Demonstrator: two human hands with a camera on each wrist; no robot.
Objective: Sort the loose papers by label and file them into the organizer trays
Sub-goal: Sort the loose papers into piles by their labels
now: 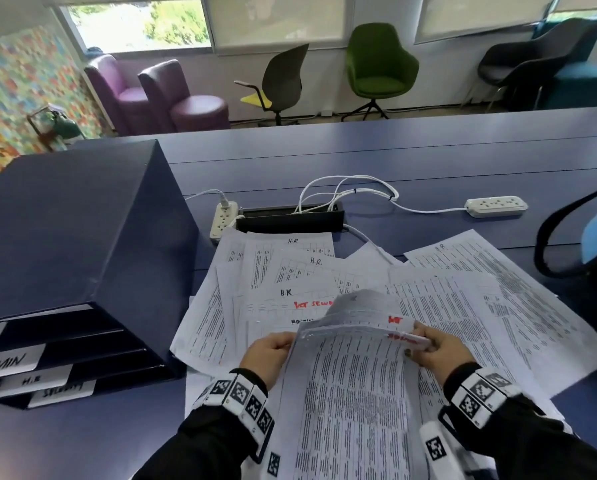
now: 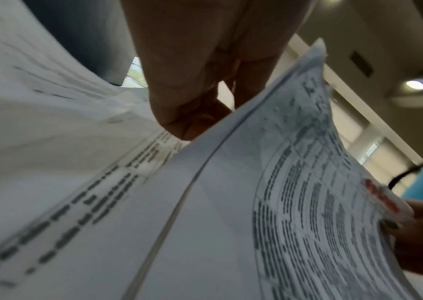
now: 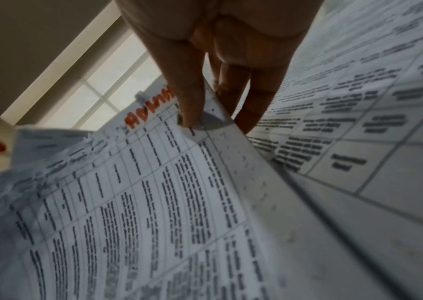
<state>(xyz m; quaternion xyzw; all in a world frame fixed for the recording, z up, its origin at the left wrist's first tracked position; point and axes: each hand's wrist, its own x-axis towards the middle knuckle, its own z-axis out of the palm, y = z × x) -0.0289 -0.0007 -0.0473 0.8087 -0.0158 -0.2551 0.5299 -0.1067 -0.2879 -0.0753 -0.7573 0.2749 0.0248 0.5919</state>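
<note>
Sorting barely started: my left hand (image 1: 268, 351) and right hand (image 1: 435, 351) pinch a sheaf (image 1: 352, 393) over the counter (image 1: 428, 150); loose papers (image 1: 290, 271) remain unfiled, organizer (image 1: 72, 237) trays look nearly bare.

Matt printed paper sheets (image 1: 356, 393) on smooth blue table (image 1: 428, 161); matt organizer (image 1: 65, 220).

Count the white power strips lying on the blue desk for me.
2. One power strip lies between the organizer and the black cable box; the other power strip lies far right. Papers could hide more.
</note>
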